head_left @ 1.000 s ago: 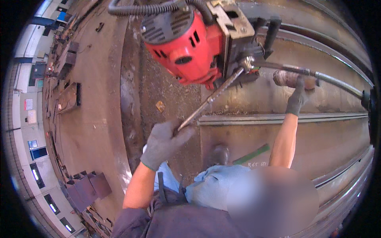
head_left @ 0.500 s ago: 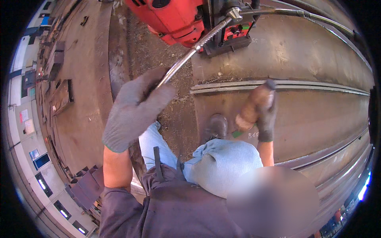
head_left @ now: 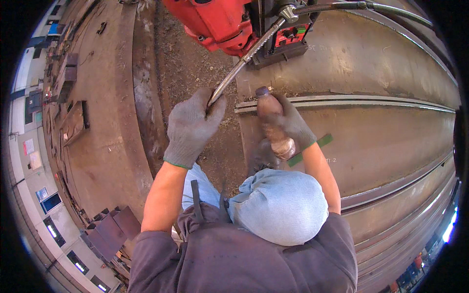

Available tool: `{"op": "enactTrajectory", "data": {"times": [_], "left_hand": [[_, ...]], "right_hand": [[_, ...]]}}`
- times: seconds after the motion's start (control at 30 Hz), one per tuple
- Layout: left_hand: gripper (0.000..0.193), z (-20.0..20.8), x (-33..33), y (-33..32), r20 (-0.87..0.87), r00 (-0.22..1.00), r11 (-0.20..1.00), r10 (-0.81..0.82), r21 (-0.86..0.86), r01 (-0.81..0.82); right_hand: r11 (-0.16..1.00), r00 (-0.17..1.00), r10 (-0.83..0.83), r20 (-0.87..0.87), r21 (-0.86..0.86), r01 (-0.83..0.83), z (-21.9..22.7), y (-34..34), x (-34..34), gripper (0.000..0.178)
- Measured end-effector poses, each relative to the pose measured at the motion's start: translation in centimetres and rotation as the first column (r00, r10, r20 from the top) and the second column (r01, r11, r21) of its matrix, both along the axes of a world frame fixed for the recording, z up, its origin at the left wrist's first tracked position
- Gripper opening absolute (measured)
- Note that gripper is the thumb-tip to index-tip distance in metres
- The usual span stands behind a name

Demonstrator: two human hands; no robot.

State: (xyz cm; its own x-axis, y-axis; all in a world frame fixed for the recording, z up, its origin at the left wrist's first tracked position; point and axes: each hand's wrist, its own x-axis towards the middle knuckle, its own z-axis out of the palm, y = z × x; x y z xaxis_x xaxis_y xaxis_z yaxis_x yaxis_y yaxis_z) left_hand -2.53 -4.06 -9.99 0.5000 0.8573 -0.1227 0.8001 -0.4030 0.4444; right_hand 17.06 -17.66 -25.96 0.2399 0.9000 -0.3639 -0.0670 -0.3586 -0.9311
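Matt, rough-knit cloth covers the left hand [head_left: 194, 128] and right hand [head_left: 294, 126]. The lever [head_left: 237, 68] is smooth, glossy metal; the bottle [head_left: 267, 104] looks like plastic, shiny toward its base and duller above. The machine [head_left: 215, 27] has a smooth, faintly glossy red surface. The beam [head_left: 361, 134] is brown metal, mostly matt. The trousers [head_left: 278, 207] are matt denim, the shirt [head_left: 234, 261] plain cloth, the ground [head_left: 193, 61] rough and gritty.
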Motion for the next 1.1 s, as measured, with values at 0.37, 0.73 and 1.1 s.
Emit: {"op": "enactTrajectory", "data": {"times": [0.37,0.73,1.1], "left_hand": [[0.035,-0.6,-0.3,0.0,0.022,1.0,0.999,-0.021,0.03,0.02],[0.046,1.4,-0.6,0.8,0.2,0.974,0.885,0.107,-0.465,-0.002],[0.041,2.6,0.1,0.0,0.146,0.989,0.983,-0.001,-0.182,0.028]], "right_hand": [[0.972,0.987,-0.004,-0.159,-0.233,-0.033,0.5,1.7,0.4,0.089],[0.993,0.995,-0.05,0.085,-0.106,0.059,-1.2,1.7,-0.1,0.089],[0.997,0.983,0.042,0.178,-0.076,-0.029,0.3,-2.7,0.6,0.083]]}}
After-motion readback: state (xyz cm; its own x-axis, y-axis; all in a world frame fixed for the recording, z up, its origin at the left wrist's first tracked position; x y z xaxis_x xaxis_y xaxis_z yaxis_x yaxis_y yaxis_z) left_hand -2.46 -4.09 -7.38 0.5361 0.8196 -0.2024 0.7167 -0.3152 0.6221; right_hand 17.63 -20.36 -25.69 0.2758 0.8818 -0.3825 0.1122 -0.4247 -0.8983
